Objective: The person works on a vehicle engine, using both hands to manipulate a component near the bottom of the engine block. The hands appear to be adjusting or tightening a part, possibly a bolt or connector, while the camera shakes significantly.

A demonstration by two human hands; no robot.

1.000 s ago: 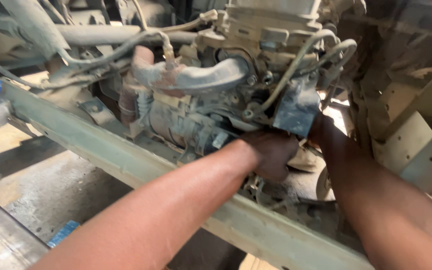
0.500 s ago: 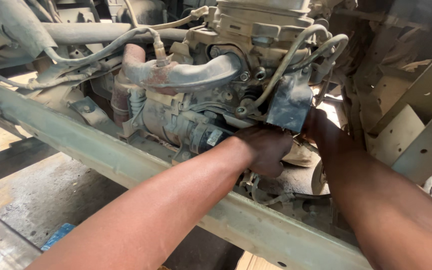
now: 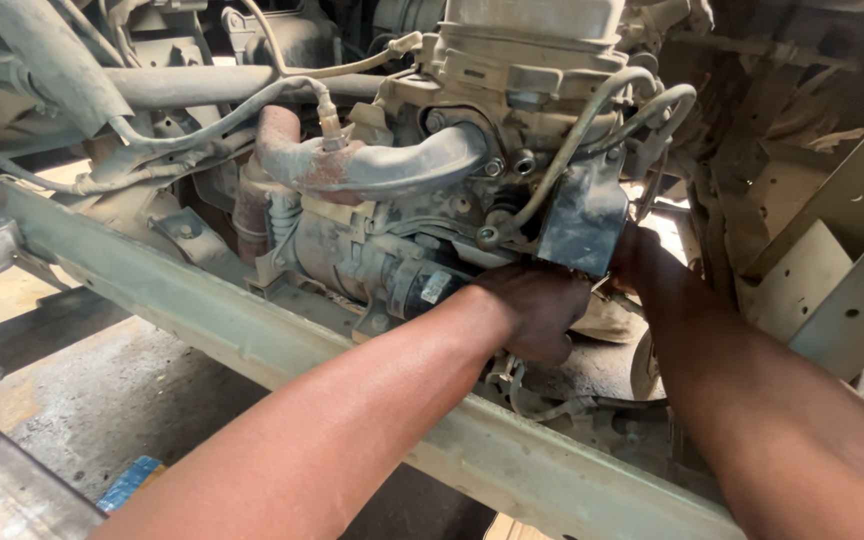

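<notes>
- Left hand (image 3: pixel 537 310) curled low against the engine, just right of the cylindrical starter motor (image 3: pixel 377 265); fingers tucked under and hidden, so grip and contents cannot be told.
- Right hand (image 3: pixel 637 258) pushed in behind the dark metal bracket (image 3: pixel 582 218); only wrist and knuckles showing, openness not readable.
- Both forearms crossing over the dusty green frame rail (image 3: pixel 252 335), engine block sitting just behind it.
- Rusty curved coolant pipe (image 3: pixel 372 165) above the starter motor, thin hoses (image 3: pixel 602 110) looping down to the bracket.
- Best done by feel, probably: wrists kept clear of the rail edge, hoses left unpulled, one hand steadying while the other works the hidden fitting.
- No open container in view; a blue scrap (image 3: pixel 127 483) lying on the concrete floor (image 3: pixel 102 400).
</notes>
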